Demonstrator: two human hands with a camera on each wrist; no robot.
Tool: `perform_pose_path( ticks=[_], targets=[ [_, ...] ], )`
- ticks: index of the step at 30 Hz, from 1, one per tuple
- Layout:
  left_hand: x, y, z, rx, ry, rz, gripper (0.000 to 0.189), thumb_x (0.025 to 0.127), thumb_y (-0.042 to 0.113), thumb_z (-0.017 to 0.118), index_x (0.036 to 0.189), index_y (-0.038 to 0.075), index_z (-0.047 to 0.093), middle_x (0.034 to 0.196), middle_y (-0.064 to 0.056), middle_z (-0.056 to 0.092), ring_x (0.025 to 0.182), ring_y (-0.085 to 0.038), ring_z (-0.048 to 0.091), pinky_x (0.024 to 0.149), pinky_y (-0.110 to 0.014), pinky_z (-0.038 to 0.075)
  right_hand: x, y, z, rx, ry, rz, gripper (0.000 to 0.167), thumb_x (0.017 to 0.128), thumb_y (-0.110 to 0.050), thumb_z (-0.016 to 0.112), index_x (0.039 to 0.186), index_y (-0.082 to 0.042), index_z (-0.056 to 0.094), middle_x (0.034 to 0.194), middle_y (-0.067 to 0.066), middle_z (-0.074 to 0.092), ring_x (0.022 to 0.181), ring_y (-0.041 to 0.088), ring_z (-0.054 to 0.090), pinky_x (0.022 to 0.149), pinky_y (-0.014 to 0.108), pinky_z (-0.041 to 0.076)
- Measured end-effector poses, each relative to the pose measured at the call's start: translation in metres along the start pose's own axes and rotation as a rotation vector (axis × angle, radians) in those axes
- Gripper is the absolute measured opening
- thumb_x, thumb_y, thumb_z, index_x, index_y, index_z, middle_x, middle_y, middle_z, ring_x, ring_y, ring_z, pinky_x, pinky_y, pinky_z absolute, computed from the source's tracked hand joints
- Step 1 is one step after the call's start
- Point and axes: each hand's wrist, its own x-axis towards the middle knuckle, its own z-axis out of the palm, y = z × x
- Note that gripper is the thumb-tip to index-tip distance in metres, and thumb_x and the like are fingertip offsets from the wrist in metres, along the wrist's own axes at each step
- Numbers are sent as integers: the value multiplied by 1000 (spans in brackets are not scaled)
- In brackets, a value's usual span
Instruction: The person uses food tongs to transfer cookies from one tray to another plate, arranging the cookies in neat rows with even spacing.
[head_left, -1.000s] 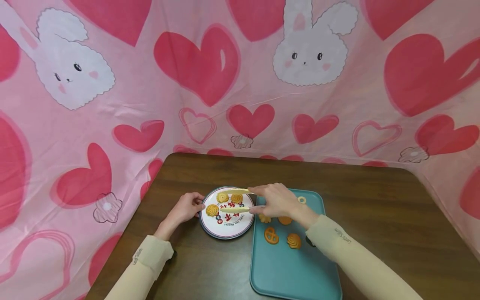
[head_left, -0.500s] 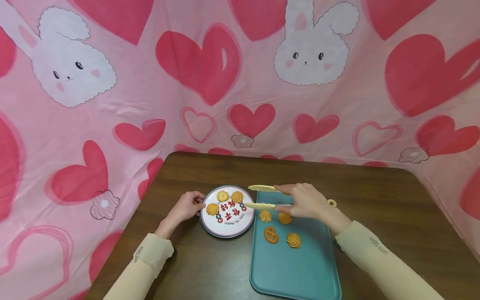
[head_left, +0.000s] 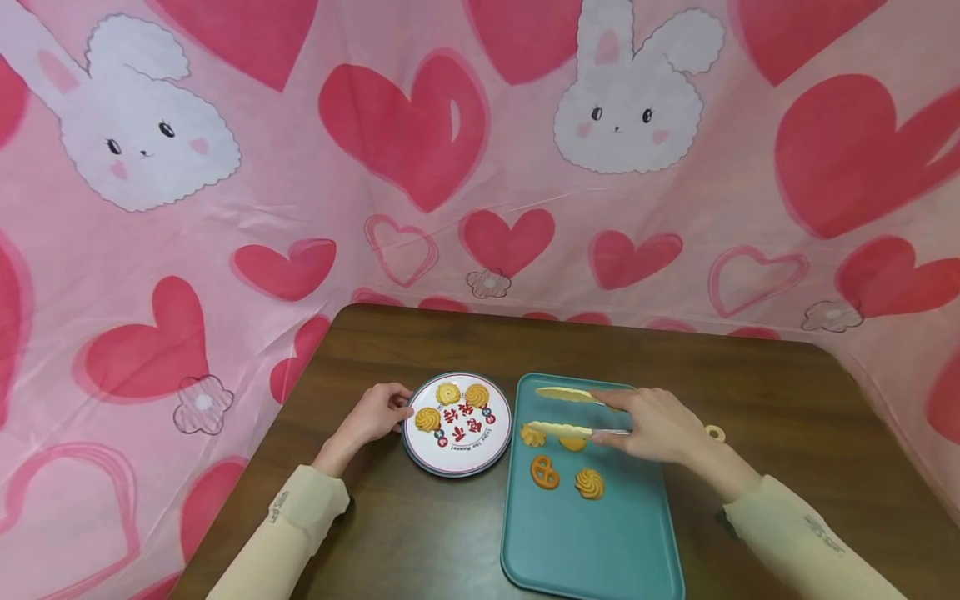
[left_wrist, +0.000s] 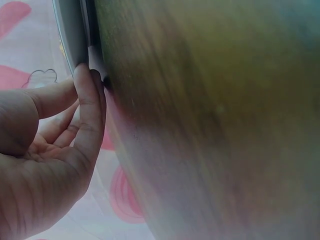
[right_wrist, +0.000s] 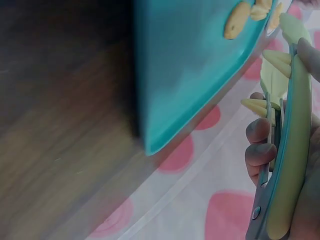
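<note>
My left hand (head_left: 378, 412) pinches the left rim of a white plate (head_left: 457, 458) with red lettering, thumb on top and fingers beneath. On the plate lie three cookies, one a swirled cookie (head_left: 427, 419) near my thumb. My right hand (head_left: 652, 423) grips pale yellow tongs (head_left: 564, 429), their arms spread apart with nothing between them, over the upper part of a teal tray (head_left: 592, 542). Below the tongs on the tray are a flower-shaped cookie (head_left: 532, 435), a round cookie (head_left: 573, 444), a pretzel (head_left: 544, 472) and a swirl cookie (head_left: 590, 483). The right wrist view shows fingers wrapped round the tongs (right_wrist: 292, 150).
The wooden table (head_left: 420, 533) carries the plate at left and the tray right beside it. A pink curtain (head_left: 480, 167) with hearts and rabbits hangs behind the table's far edge.
My right hand has carried the spread tongs rightward from over the plate to over the tray. Three cookies stay on the plate. My left hand keeps its place at the rim.
</note>
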Motion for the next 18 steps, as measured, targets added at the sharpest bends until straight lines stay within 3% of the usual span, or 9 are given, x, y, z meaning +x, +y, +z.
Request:
perform_pose_path(
  ticks=[8, 13, 18],
  targets=[
    [1, 0, 0, 0, 0, 6, 28, 90, 1, 71, 116, -5, 66, 90, -11, 62, 68, -18, 60, 59, -31, 58, -30, 11, 4, -13, -9, 62, 67, 80, -56, 78, 131, -13, 67, 118, 1, 71, 80, 11, 67, 64, 32, 52],
    [0, -1, 0, 4, -4, 1, 28, 91, 1, 71, 117, -5, 66, 91, -11, 62, 69, -18, 60, 60, -31, 58, -40, 15, 6, -11, -5, 80, 68, 80, -60, 75, 129, -13, 68, 112, 0, 73, 69, 4, 54, 59, 27, 46],
    [2, -1, 0, 6, -7, -5, 28, 91, 3, 71, 118, -4, 66, 92, -11, 62, 71, -19, 60, 60, -30, 58, -45, 16, 7, -12, -9, 94, 68, 80, -60, 75, 129, -13, 69, 110, 1, 73, 69, 4, 52, 60, 29, 47]
  ],
)
